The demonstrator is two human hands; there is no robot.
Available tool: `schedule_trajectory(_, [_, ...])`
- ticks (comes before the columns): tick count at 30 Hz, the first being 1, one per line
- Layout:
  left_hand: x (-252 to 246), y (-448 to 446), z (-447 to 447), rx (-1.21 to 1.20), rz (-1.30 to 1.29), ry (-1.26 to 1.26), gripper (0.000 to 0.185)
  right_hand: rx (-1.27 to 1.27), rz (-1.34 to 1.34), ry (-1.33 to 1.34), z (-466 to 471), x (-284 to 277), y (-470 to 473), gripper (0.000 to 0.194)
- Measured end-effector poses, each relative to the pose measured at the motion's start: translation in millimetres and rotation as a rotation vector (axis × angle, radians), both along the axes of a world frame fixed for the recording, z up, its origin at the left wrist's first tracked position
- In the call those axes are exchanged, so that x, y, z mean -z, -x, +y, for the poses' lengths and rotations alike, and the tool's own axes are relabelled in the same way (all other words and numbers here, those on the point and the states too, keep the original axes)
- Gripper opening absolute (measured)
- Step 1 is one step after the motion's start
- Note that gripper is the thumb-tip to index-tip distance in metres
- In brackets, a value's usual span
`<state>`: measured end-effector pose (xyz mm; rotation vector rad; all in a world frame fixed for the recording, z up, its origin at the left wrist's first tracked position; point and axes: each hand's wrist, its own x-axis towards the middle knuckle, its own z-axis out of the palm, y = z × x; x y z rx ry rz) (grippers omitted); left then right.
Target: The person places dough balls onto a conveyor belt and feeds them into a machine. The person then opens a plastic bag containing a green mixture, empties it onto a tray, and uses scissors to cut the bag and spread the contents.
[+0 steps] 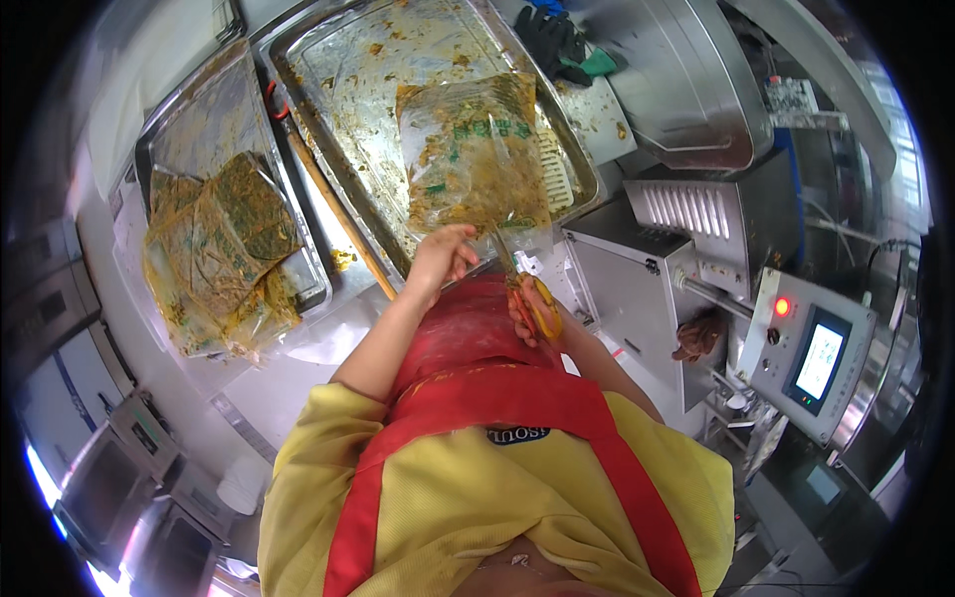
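In the head view, my right hand is closed around the red and yellow handles of a pair of scissors. Its blades point away from me, at the near edge of a clear plastic bag. This bag holds greenish-brown food, bears green writing and lies flat on a large metal tray. At the bag's near left corner is my left hand, its fingers loosely bent and apart with nothing visible between them. Several food-smeared, crumpled plastic bags lie on a smaller metal tray at the left.
A wooden-handled tool lies between the trays. Dark gloves rest beyond the large tray. A slotted white plastic piece shows beside the bag. To the right stand a metal machine and a control panel with a lit red lamp.
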<state>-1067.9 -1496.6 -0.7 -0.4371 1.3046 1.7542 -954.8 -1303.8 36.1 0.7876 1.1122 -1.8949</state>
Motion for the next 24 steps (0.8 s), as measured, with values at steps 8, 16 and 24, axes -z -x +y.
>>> schedule_trajectory(8, [-3,11,20,-0.493,-0.376,-0.085,0.017,0.157,0.122,0.068,-23,21,-8,0.034])
schedule_trajectory(16, [1,12,36,-0.540,-0.289,-0.072,0.009,0.249,0.113,0.152,-42,19,0,0.030])
schedule_trajectory(24, [1,9,39,-0.591,-0.233,-0.160,0.001,0.271,0.242,0.024,-49,12,20,0.035])
